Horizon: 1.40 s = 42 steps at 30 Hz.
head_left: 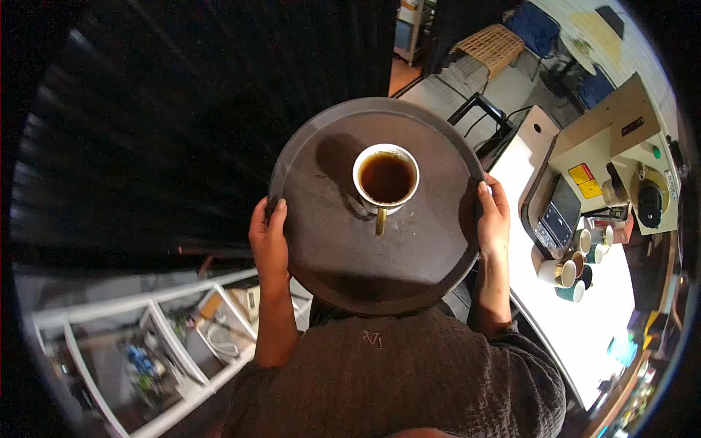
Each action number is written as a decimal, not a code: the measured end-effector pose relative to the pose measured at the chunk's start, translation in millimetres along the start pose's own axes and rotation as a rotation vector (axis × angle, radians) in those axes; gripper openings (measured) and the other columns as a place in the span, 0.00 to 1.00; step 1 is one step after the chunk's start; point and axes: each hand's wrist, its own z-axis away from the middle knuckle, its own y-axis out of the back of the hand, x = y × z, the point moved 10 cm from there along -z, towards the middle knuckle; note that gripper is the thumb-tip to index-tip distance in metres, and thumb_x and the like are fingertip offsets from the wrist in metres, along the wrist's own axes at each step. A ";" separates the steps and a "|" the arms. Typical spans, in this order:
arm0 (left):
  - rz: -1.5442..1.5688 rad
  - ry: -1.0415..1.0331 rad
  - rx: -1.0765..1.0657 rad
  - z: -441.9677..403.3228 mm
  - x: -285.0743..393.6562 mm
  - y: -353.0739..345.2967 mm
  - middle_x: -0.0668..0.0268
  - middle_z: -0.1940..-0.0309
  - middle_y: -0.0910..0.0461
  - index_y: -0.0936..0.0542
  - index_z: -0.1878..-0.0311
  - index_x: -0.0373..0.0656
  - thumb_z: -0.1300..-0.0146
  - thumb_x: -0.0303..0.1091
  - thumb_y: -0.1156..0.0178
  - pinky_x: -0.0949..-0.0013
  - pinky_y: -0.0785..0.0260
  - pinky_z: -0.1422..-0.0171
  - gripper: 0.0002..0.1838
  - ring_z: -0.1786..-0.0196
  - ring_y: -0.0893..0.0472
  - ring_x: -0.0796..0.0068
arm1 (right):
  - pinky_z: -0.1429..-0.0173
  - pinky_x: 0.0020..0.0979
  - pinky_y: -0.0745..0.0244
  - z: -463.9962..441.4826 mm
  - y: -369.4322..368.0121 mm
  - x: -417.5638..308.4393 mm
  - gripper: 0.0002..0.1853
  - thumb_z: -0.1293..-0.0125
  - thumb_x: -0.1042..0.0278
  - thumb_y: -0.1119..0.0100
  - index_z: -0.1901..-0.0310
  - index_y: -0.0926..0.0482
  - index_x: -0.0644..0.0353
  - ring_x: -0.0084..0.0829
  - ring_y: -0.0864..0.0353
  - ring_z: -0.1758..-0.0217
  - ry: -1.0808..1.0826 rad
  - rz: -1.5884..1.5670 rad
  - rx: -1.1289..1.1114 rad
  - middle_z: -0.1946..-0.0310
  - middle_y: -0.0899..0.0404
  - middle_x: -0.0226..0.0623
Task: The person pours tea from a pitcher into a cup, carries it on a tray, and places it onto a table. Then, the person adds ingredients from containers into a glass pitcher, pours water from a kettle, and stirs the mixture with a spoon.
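A round dark brown serving tray is held out in front of my body. My left hand grips its left rim, the thumb resting on top and the other fingers mostly hidden underneath. On the right side, my right hand is closed on the opposite rim in the same way. Near the tray's middle stands a white cup of dark brown liquid, upright, its gold-coloured handle pointing toward me. Neither hand touches the cup. Some dark marks or shadows show on the tray beside it.
To my right is a white table bearing several cups, a black device and a beige machine. A white shelf frame stands at lower left. Dark curtains hang ahead; a woven bench is farther back.
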 end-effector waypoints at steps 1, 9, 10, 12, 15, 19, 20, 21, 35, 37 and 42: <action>-0.037 -0.010 -0.067 -24.1 5.6 -12.2 0.65 0.55 0.20 0.23 0.44 0.36 0.31 0.37 0.41 0.71 0.35 0.42 0.18 0.53 0.23 0.76 | 0.48 0.24 0.29 -7.8 -1.6 0.3 0.14 0.23 0.67 0.54 0.43 0.28 0.63 0.21 0.23 0.53 0.019 0.014 0.047 0.56 0.20 0.33; -0.001 0.021 -0.422 -166.2 20.8 -136.3 0.70 0.56 0.21 0.22 0.45 0.35 0.30 0.35 0.42 0.74 0.37 0.42 0.16 0.52 0.26 0.80 | 0.43 0.26 0.32 -60.8 1.0 5.2 0.15 0.24 0.65 0.53 0.42 0.28 0.64 0.23 0.25 0.51 -0.008 -0.031 0.387 0.55 0.21 0.34; 0.009 -0.012 -0.471 -183.5 20.2 -156.8 0.70 0.55 0.20 0.23 0.44 0.35 0.30 0.35 0.41 0.74 0.37 0.42 0.17 0.52 0.26 0.80 | 0.43 0.26 0.32 -71.2 1.8 4.3 0.15 0.24 0.65 0.53 0.42 0.28 0.64 0.23 0.25 0.51 -0.002 -0.038 0.415 0.55 0.21 0.34; -0.016 0.013 -0.521 -209.6 13.7 -193.1 0.69 0.54 0.20 0.22 0.44 0.35 0.31 0.35 0.41 0.74 0.37 0.42 0.17 0.51 0.26 0.80 | 0.43 0.26 0.33 -85.9 10.5 4.8 0.16 0.24 0.64 0.52 0.42 0.28 0.64 0.24 0.26 0.51 -0.003 -0.033 0.516 0.55 0.22 0.34; -0.041 0.031 -0.619 -236.9 10.1 -257.0 0.69 0.53 0.20 0.23 0.43 0.35 0.31 0.36 0.39 0.73 0.36 0.42 0.18 0.50 0.25 0.79 | 0.43 0.27 0.33 -113.3 23.4 3.5 0.16 0.23 0.63 0.53 0.42 0.28 0.63 0.25 0.26 0.50 -0.008 -0.045 0.630 0.54 0.22 0.33; -0.100 0.016 -0.696 -271.3 18.8 -349.5 0.67 0.53 0.19 0.22 0.44 0.35 0.31 0.35 0.40 0.73 0.34 0.42 0.17 0.50 0.24 0.79 | 0.42 0.28 0.34 -150.3 45.1 2.0 0.16 0.23 0.61 0.54 0.42 0.27 0.62 0.25 0.27 0.49 -0.019 -0.007 0.768 0.54 0.22 0.33; -0.071 0.046 -0.769 -276.4 20.3 -373.6 0.67 0.54 0.19 0.22 0.44 0.36 0.31 0.35 0.40 0.73 0.34 0.43 0.17 0.51 0.23 0.79 | 0.41 0.28 0.35 -158.8 49.9 0.7 0.16 0.23 0.61 0.55 0.43 0.27 0.62 0.25 0.27 0.49 -0.002 -0.047 0.787 0.54 0.22 0.33; -0.037 0.074 -0.843 -278.8 22.5 -398.0 0.67 0.55 0.19 0.22 0.44 0.36 0.31 0.34 0.40 0.73 0.33 0.44 0.16 0.52 0.23 0.79 | 0.40 0.29 0.35 -166.0 55.0 -1.5 0.16 0.22 0.61 0.55 0.43 0.27 0.62 0.25 0.27 0.48 0.022 -0.087 0.807 0.53 0.22 0.34; -0.184 -0.044 -1.319 -290.5 41.1 -689.4 0.67 0.55 0.18 0.21 0.46 0.35 0.33 0.33 0.38 0.75 0.34 0.44 0.16 0.52 0.23 0.80 | 0.41 0.28 0.34 -197.2 83.1 -27.7 0.16 0.22 0.61 0.56 0.40 0.32 0.61 0.23 0.27 0.48 0.067 -0.236 1.374 0.51 0.23 0.34; -0.187 -0.025 -1.481 -279.7 42.6 -736.8 0.67 0.56 0.18 0.20 0.46 0.36 0.33 0.33 0.38 0.76 0.33 0.47 0.16 0.54 0.22 0.81 | 0.40 0.28 0.35 -211.0 85.7 -38.6 0.16 0.22 0.62 0.55 0.41 0.31 0.62 0.24 0.27 0.48 0.091 -0.204 1.408 0.51 0.23 0.34; -0.151 0.082 -1.629 -265.6 47.5 -828.3 0.67 0.58 0.17 0.20 0.47 0.35 0.34 0.35 0.36 0.76 0.30 0.54 0.17 0.58 0.20 0.81 | 0.37 0.31 0.37 -242.8 94.1 -41.8 0.17 0.23 0.63 0.54 0.41 0.30 0.65 0.29 0.28 0.43 0.158 -0.267 1.596 0.46 0.23 0.38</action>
